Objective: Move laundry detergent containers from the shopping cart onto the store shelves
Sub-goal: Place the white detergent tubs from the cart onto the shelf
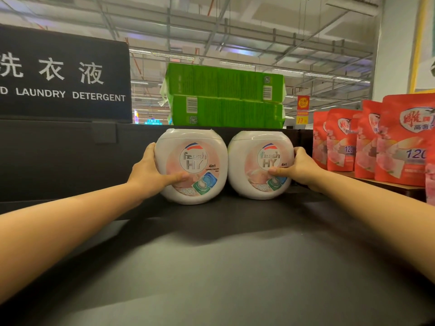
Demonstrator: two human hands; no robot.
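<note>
- Balance is the main worry: the left tub and the right tub stand on edge on rounded undersides at the back of the dark shelf. I'd guess either could rock or roll forward once it is let go.
- The left hand has its grip round the outer side of the left tub, thumb laid across the label. The right hand holds the right tub the same way from the other side.
- The tubs sit pressed together or all but touching, so a careless release of one would likely nudge its neighbour.
- Both arms are stretched far in. A forearm dragged back low could catch a tub and pull it along.
- Green packs are stacked two high on the ledge just above and behind the tubs. A tub lifted too high might knock them.
- Red pouches stand in a row close to the right hand, leaving that wrist little room to swing outward.
- A black sign reading "laundry detergent" rises at the left, well apart from the tubs.
</note>
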